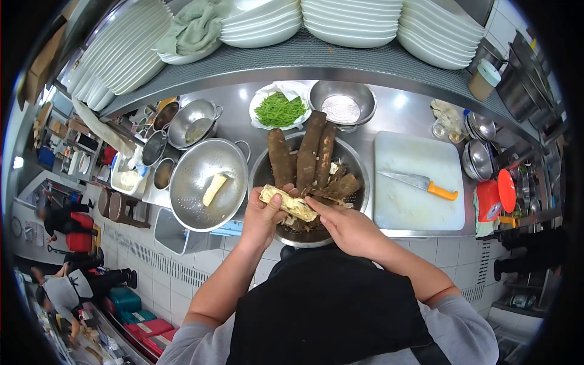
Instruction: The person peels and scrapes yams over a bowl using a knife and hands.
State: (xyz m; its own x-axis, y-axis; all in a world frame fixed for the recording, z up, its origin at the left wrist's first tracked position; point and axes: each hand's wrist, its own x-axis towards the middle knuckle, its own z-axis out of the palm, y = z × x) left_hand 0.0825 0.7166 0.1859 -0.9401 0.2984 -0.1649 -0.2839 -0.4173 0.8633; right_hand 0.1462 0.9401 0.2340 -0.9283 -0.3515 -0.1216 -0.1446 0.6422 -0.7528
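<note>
My left hand is closed around a thick, pale-yellow peeled root, its thumb lying across the top. At the root's right end, my right hand grips it with long fingers; part of that grip is hidden. Below both hands is a large steel bowl with peelings in it. Several long, brown, unpeeled roots lean inside that bowl, pointing away from me. To the left, a steel colander contains a smaller peeled piece.
A white cutting board on the right carries a yellow-handled knife. Behind stand chopped greens and a steel bowl. Stacked white plates fill the overhead shelf. A red scale is far right. Another person is lower left.
</note>
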